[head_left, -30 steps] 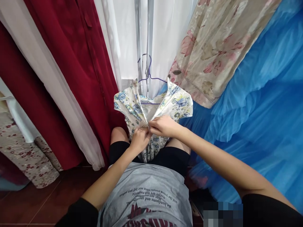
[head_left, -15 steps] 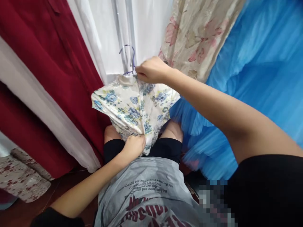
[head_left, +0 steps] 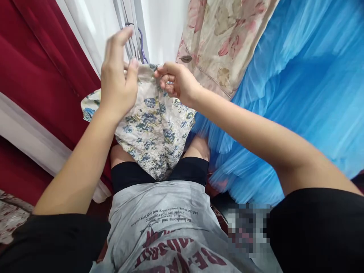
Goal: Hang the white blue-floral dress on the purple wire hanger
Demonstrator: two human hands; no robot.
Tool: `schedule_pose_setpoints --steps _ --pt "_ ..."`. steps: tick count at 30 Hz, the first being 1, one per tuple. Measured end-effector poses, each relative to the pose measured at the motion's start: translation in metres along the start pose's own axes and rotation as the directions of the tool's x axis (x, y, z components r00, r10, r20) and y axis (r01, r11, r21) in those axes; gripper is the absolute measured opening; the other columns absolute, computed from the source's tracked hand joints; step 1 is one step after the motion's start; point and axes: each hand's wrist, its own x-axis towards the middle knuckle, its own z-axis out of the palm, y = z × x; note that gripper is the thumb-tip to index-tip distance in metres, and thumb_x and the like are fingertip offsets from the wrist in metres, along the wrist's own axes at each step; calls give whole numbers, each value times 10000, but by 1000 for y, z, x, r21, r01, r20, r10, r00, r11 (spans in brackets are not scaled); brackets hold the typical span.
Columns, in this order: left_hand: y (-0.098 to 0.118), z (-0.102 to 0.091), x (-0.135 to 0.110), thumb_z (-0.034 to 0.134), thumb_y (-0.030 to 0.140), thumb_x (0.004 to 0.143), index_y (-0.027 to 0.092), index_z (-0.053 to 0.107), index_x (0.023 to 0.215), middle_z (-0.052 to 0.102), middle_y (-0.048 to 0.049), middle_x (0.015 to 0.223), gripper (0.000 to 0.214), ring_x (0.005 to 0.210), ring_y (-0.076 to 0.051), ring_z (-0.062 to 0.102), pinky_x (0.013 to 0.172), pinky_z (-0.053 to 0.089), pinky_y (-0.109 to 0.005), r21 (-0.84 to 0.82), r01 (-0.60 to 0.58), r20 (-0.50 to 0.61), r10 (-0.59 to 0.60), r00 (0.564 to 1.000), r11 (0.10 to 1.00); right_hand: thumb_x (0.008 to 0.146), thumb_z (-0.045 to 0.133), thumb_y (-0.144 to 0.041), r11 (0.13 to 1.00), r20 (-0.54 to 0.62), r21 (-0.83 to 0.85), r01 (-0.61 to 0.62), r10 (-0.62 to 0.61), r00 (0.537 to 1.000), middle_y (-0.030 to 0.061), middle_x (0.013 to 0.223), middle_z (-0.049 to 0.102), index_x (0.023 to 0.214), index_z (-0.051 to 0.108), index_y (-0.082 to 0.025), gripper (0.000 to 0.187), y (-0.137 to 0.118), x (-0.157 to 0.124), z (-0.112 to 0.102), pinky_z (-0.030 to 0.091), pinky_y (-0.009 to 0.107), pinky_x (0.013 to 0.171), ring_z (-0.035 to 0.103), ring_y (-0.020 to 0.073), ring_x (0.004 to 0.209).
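Observation:
A white short-sleeved shirt with blue flowers hangs in front of my thighs on a purple hanger, whose hook shows above the collar. At the right side of its collar, my right hand pinches the cloth between thumb and forefinger, the other fingers curled. My left hand is raised over the left shoulder of the shirt. Its fingers are apart and point up toward the hook, with the thumb close to the collar. Part of the shirt's left shoulder is hidden behind this hand.
Dark red cloth and white cloth hang at the left. A beige dress with pink flowers and a full blue tulle skirt crowd the right. A pale metal pole stands behind the hanger.
My left hand has let go of the shirt's lower front and risen to the collar, opening. My right hand remains at the collar. The shirt's front now hangs flatter, and the view has shifted.

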Motion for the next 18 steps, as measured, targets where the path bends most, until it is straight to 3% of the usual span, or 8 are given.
schedule_pose_setpoints --steps 3,5,7,10,13,18 --pt "-17 10 21 430 284 1053 104 627 1237 676 -75 1096 325 1061 -194 621 962 467 -369 79 34 149 -46 988 996 968 521 -482 989 -64 138 53 -44 997 -26 657 530 841 579 -195 319 27 6 10 301 219 451 326 89 477" --pt "-24 13 22 493 315 1027 132 691 998 681 -71 915 271 901 -197 621 922 480 -368 134 53 229 -83 970 990 954 550 -532 976 -148 182 117 -91 985 -32 613 518 786 570 -194 378 44 9 17 289 210 450 329 83 473" --pt "-28 12 18 520 326 1007 136 678 895 649 -71 857 271 884 -217 613 907 478 -382 144 -2 323 -45 945 990 932 595 -513 962 -239 189 199 -151 959 -39 574 503 740 575 -192 375 60 9 26 272 208 455 331 83 476" --pt "-29 6 13 562 299 973 147 664 898 619 -64 868 198 873 -224 603 879 478 -386 108 -100 409 47 911 989 904 637 -424 940 -330 161 301 -236 914 -43 538 479 668 574 -194 335 78 5 40 283 217 484 357 93 500" --pt "-28 5 9 577 243 952 156 655 899 610 -67 910 128 869 -223 592 848 470 -378 101 -112 343 71 937 989 883 628 -353 929 -368 178 324 -243 898 -48 514 447 628 563 -199 305 87 1 55 297 233 505 372 103 509" --pt "-28 14 -1 543 220 970 165 612 841 597 -47 858 156 774 -180 553 763 455 -319 46 -1 138 -6 990 999 841 611 -289 906 -392 322 277 -139 910 -59 470 412 611 561 -196 253 81 1 67 246 250 478 325 99 454"
